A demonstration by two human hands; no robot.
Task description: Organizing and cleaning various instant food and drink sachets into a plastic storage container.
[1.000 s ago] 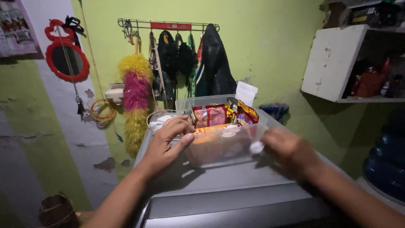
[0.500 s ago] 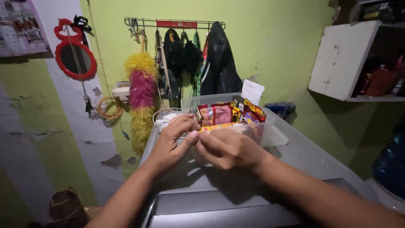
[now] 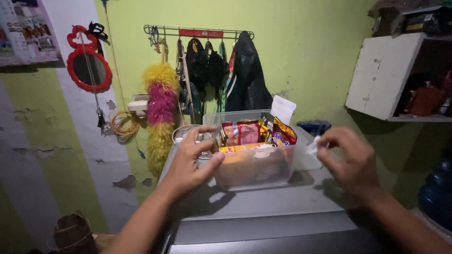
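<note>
1. Box [image 3: 256, 164]: clear plastic, full of snack packets [image 3: 242, 132], sits on a grey top [image 3: 282, 200]; probably light, slightly flexible, best gripped at its sides.
2. Left hand [image 3: 190, 162] rests open against its left wall.
3. Right hand [image 3: 351, 160] pinches a small white scrap [image 3: 312, 146], just right of the box.

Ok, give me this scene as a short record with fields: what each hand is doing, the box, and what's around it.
left hand: flat against the side of the clear box
right hand: beside the box, pinching a small white scrap
box: holds snack packets, stands on a grey top
behind: metal bowl, feather duster, coat rack, red mirror
right wall: white shelf
</note>
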